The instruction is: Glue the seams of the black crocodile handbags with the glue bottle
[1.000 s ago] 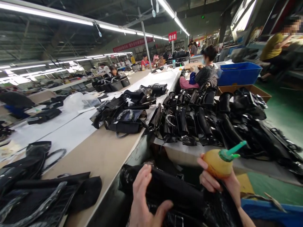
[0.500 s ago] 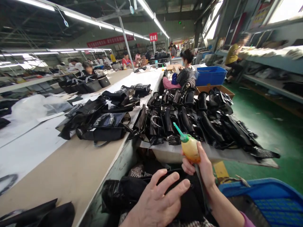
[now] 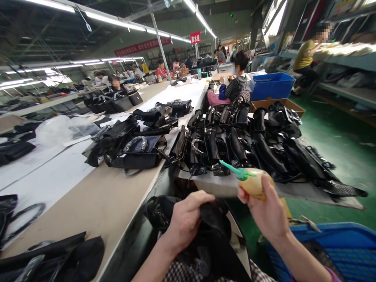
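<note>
My right hand is closed around a yellowish squeeze bottle, probably for glue, whose green nozzle points up and left. Below and left of it, my left hand grips the upper edge of a black bag on my lap. The fingertips of that hand are partly hidden by the black material. A pale lining shows along the bag's right side. The nozzle is apart from the bag.
Rows of black bags lie on the table ahead. More bags rest on the long table to my left, near clear plastic. A blue basket stands low at right. A person in stripes sits ahead, by a blue bin.
My left hand has gone from spread fingers to gripping the black bag, which is now raised. The bottle has moved right, its nozzle tipped further left. The view has shifted slightly.
</note>
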Motion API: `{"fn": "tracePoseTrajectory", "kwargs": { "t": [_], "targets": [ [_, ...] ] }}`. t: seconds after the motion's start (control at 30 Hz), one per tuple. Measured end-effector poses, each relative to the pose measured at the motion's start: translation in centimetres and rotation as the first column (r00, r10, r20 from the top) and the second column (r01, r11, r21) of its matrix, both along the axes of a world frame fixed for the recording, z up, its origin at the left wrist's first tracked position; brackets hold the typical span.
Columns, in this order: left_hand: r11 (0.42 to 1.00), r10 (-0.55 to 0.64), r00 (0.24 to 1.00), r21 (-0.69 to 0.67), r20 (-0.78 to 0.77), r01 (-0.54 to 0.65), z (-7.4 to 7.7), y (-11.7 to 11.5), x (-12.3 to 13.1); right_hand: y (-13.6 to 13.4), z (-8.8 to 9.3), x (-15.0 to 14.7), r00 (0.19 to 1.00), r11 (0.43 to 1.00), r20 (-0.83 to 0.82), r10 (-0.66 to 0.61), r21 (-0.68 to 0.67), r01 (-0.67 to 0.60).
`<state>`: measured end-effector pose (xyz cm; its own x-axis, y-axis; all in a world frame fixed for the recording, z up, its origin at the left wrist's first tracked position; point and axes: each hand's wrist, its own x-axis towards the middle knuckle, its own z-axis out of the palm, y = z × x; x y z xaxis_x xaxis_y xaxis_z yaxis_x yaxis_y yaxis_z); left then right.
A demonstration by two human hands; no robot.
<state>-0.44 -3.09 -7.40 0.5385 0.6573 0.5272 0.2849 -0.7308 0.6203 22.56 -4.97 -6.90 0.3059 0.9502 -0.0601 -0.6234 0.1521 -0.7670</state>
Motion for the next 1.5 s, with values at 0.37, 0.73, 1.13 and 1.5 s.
{"fn": "tracePoseTrajectory", "kwargs": {
  "t": [0.37,0.73,1.13,1.5],
  "targets": [
    [0.778,0.165,0.976,-0.627,0.143,-0.040,-3.0,5.5,0.2,-8.6,-5.6,11.7,0.939,0.899,0.333,0.084,-0.432,0.073],
    [0.793,-0.030,0.999,-0.609,-0.021,0.010,-7.8,6.9,4.8,-7.6,-4.6,13.6,0.775,0.892,0.597,0.209,-0.441,0.099],
    [0.814,-0.055,0.998,-0.580,-0.033,0.026,-7.6,6.6,4.5,-5.0,-5.7,12.6,0.627,0.929,0.750,0.212,-0.353,0.109],
    [0.814,-0.056,0.998,-0.581,-0.036,0.024,-7.4,7.0,4.4,-5.0,-6.2,12.9,0.634,0.943,0.739,0.229,-0.330,0.044]
  ]
}}
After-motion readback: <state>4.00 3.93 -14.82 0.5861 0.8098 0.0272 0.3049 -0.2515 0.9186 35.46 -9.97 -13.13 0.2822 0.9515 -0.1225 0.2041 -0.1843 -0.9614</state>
